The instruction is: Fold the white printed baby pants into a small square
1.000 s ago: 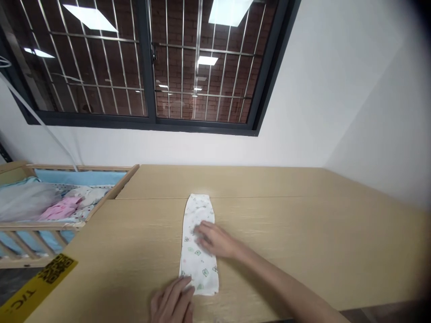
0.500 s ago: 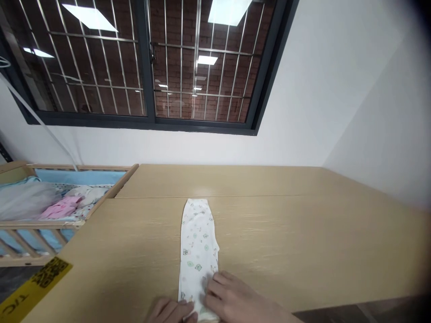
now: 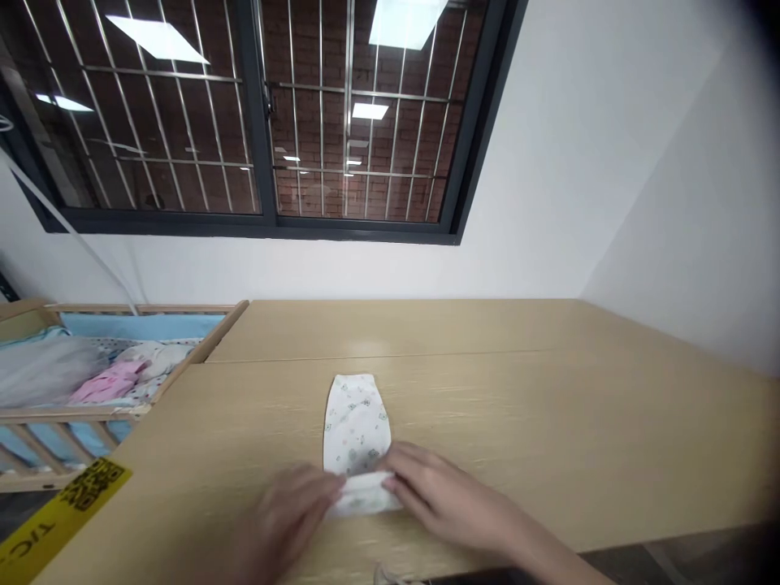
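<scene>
A pair of small white baby pants (image 3: 357,422) with a green and grey print lies on the wooden table, folded lengthwise, its narrower end pointing away from me. The near end is turned up into a fold. My left hand (image 3: 289,512), somewhat blurred, pinches the left end of that fold between thumb and fingers. At the right end, my right hand (image 3: 435,491) grips the fold the same way, fingers above and thumb below. Part of the cloth is hidden under the fingertips.
The light wooden tabletop (image 3: 517,422) reaches back to the white wall below a barred window (image 3: 359,122). On the left stands a wooden crib (image 3: 67,414) holding a pink cloth (image 3: 113,380) and bedding. A yellow label (image 3: 67,512) sticks to the table's left edge.
Both hands have moved away from me, bringing the near end of the pants up into a fold. The pants now cover a shorter stretch of table.
</scene>
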`<state>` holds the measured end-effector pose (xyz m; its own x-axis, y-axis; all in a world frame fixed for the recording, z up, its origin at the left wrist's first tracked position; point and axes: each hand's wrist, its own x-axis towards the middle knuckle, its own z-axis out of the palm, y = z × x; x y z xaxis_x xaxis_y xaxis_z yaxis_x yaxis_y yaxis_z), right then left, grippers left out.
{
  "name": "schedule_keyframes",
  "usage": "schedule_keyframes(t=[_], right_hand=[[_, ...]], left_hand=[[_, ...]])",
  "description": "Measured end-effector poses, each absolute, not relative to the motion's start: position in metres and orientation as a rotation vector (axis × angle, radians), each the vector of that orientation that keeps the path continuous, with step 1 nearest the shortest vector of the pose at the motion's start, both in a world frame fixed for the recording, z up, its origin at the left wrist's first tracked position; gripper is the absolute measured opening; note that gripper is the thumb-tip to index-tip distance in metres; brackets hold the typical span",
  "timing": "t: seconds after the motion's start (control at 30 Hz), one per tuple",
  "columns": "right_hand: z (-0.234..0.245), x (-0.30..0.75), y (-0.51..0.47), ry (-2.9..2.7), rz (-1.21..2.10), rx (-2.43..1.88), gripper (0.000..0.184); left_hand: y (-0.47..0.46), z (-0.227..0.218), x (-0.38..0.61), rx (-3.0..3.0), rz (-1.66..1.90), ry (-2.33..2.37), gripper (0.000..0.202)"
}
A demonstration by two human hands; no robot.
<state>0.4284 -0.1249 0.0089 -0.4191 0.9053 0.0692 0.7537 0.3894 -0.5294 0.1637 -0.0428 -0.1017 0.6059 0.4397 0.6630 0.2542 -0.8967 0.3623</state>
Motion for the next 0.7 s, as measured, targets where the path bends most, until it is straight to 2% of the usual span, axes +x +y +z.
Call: schedule_keyframes(t=[0.13,0.23,0.5,0.7], right_hand=[[0.002,0.44,-0.072,-2.124,0.522,-1.355,0.024],[-0.02,0.45,-0.023,-2.014,0.416,-1.319,0.02],[-0.084,0.469,0.071,-1.844,0.314,-1.467,0.017],[-0.099,0.472,0.074,-1.852,0.291,-1.539,0.02]], left_hand=[[0.019,-0.06,0.192,2.407,0.97,0.772,0.021],[0.059,-0.045,0.221,2.435,0.871,0.889,0.026],[0.121,-0.068,0.27,2.544,0.673,1.224,0.024],[0.096,-0.064,0.269,2.696,0.613,1.356,0.032]])
